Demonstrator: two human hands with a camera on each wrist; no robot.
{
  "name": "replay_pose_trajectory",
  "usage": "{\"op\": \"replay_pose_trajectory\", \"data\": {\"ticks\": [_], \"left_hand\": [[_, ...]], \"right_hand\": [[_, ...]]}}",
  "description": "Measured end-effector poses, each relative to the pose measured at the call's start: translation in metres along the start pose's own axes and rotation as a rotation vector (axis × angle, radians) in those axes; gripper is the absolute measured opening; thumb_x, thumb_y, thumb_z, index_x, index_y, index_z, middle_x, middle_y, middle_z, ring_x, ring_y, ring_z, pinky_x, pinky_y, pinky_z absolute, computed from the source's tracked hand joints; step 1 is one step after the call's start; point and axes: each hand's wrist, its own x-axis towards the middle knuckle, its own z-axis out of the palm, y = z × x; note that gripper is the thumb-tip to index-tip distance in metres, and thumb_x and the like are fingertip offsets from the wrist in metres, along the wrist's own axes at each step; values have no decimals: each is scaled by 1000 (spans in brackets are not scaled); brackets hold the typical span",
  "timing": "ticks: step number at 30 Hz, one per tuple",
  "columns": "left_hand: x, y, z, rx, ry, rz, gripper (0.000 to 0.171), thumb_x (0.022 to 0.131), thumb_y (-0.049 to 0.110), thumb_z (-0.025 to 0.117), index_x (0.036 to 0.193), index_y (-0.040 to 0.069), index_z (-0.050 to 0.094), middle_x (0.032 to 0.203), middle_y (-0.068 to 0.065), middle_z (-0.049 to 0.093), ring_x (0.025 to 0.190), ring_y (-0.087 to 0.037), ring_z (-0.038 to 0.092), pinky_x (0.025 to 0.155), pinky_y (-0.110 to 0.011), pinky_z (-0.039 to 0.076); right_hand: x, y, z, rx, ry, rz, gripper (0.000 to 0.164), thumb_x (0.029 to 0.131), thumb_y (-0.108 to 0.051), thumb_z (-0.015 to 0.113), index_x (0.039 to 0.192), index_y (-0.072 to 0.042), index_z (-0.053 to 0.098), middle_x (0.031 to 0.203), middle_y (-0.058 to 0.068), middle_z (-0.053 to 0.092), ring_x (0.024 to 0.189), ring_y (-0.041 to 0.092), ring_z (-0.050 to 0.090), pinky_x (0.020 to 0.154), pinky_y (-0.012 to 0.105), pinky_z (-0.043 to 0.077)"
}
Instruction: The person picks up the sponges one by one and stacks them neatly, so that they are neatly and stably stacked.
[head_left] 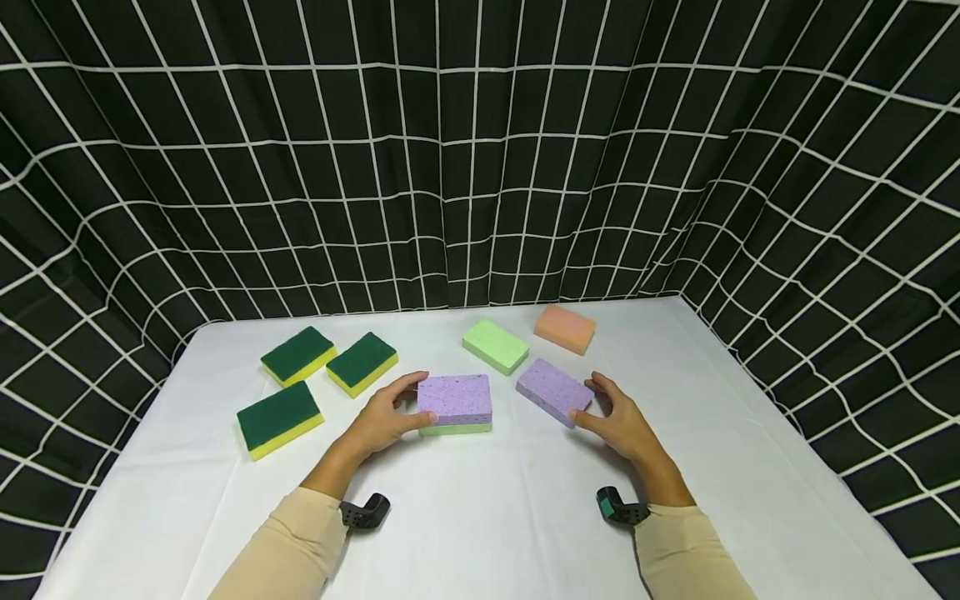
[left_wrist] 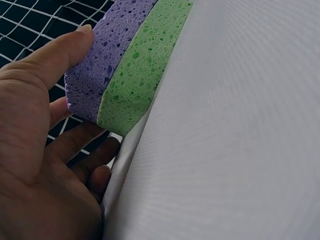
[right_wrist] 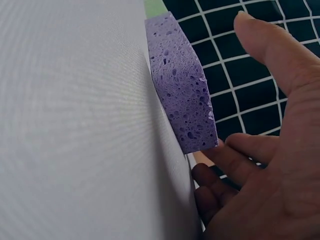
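A purple sponge lies flat on top of a green sponge, their edges nearly lined up. My left hand holds the purple one at its left end, thumb on the near side and fingers round the back. In the left wrist view the thumb presses against the upper purple sponge. Another purple sponge rests at an angle on the white cloth to the right. Beside its right end my right hand is spread, and in the right wrist view the thumb stands apart from that sponge.
Behind the purple sponges lie a light green sponge and an orange sponge. Three yellow sponges with dark green scouring tops, one of them nearest the front, sit on the left. A black gridded curtain surrounds the white-covered table.
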Motion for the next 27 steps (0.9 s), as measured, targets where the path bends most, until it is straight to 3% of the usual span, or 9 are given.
{"op": "replay_pose_trajectory", "data": {"ticks": [5, 12, 20, 27], "left_hand": [[-1, 0, 1, 1, -1, 7, 73, 80, 20, 81, 142, 5, 46, 125, -11, 57, 115, -28, 50, 103, -50, 33], [-1, 2, 0, 4, 8, 18, 72, 80, 20, 81, 142, 5, 46, 124, -8, 57, 114, -25, 50, 102, -48, 34], [1, -1, 0, -3, -2, 12, 73, 80, 18, 81, 143, 4, 45, 125, -10, 57, 116, -27, 50, 103, -50, 32], [0, -1, 1, -11, -4, 16, 72, 81, 18, 80, 142, 4, 45, 125, -9, 58, 115, -26, 50, 103, -50, 32]], "right_hand": [[0, 2, 2, -29, -18, 9, 95, 82, -31, 78, 147, 10, 23, 145, 28, 36, 137, 41, 26, 111, 49, 22], [0, 4, 4, -229, -6, 8, 95, 78, -41, 79, 146, 5, 32, 143, 31, 36, 134, 46, 27, 108, 57, 21], [0, 6, 7, -376, 20, -16, 91, 78, -41, 79, 144, 6, 36, 140, 32, 39, 130, 48, 34, 105, 58, 28], [-1, 4, 6, -296, 77, -6, 85, 79, -30, 80, 144, 5, 37, 143, 29, 39, 133, 44, 33, 107, 53, 27]]}}
